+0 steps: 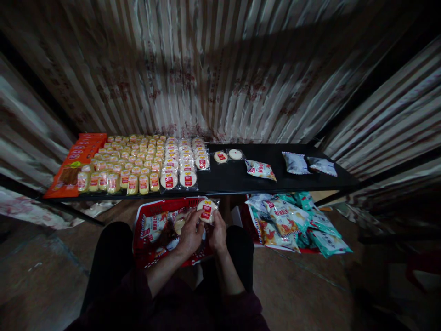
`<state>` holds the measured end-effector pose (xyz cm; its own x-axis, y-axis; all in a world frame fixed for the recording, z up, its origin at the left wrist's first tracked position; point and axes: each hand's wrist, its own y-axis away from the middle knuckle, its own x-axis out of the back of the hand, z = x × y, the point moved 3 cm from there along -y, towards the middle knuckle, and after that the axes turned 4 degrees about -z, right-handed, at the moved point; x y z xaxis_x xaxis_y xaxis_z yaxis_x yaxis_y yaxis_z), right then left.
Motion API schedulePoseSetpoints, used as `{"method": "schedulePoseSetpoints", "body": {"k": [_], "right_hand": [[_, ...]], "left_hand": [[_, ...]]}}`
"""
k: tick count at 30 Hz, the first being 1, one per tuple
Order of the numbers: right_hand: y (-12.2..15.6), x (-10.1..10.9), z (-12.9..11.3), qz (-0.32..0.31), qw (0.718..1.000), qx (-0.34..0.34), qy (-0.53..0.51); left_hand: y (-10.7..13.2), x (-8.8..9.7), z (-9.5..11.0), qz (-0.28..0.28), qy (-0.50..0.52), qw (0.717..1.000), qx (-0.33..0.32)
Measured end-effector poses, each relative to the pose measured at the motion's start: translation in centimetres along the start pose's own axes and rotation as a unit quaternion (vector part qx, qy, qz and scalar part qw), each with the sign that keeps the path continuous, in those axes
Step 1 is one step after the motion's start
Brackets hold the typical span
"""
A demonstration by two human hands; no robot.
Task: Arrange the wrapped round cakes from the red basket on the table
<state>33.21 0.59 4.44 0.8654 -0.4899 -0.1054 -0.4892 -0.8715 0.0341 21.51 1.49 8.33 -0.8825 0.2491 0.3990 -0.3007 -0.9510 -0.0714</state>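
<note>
Between my two hands I hold a round, pale packaged cake [207,211] in clear wrap with a red and yellow label. My left hand [190,232] grips its left side, and my right hand [218,231] grips its right side. Beneath them is a red basket [139,225] with a white rim, containing a chip bag [155,226] and another round wrapped cake [179,224]. Ahead, on the black shelf [223,179], similar round cakes [188,179] stand in rows. Two more, a labelled cake [221,156] and a plain-faced cake [235,154], lie apart to their right.
Small yellow wrapped cakes [132,184] fill the shelf's left part, beside orange packets [74,161]. A white-and-red snack bag [261,169] and two silvery bags [295,163] lie on the right. Below, another basket is heaped with snack bags [285,216]. Striped curtains [220,69] hang behind.
</note>
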Motion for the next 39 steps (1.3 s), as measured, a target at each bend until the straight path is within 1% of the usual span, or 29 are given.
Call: {"method": "schedulePoseSetpoints", "body": {"k": [3,5,7,10,14,17,22,28,34,39], "right_hand": [[0.0,-0.4,-0.1,0.009,0.997,-0.051,-0.062],[0.0,-0.6,-0.2,0.014,0.994,-0.062,-0.086],[0.0,-0.6,-0.3,0.023,0.993,-0.058,-0.096],[0.0,-0.2,-0.5,0.028,0.996,-0.042,-0.076],[-0.1,0.0,-1.0,0.009,0.998,-0.031,-0.051],[-0.5,-0.3,-2.0,-0.004,0.999,-0.015,-0.032],[-2.3,-0.5,-3.6,-0.008,1.000,0.008,0.003],[-4.9,-0.3,-4.4,-0.016,0.999,0.022,0.030],[-6.9,-0.2,-4.0,-0.003,0.999,0.037,0.035],[-9.1,-0.2,-3.4,0.007,0.997,0.062,0.044]], "left_hand": [[-0.2,0.3,0.2,0.031,0.020,0.999,-0.011],[-0.3,0.5,0.4,0.046,0.034,0.998,-0.006],[-0.4,0.5,0.4,0.059,0.039,0.997,0.001],[-0.4,0.4,0.5,0.073,0.025,0.997,0.008],[-0.4,0.3,0.6,0.075,0.020,0.997,0.012],[-1.0,0.4,0.7,0.073,0.035,0.997,0.011],[-2.7,0.4,1.1,0.082,0.060,0.995,0.009],[-4.6,-0.2,2.1,0.089,0.076,0.993,0.003],[-5.9,-0.7,2.1,0.084,0.120,0.989,0.022],[-7.3,-1.4,1.9,0.079,0.141,0.987,0.016]]}}
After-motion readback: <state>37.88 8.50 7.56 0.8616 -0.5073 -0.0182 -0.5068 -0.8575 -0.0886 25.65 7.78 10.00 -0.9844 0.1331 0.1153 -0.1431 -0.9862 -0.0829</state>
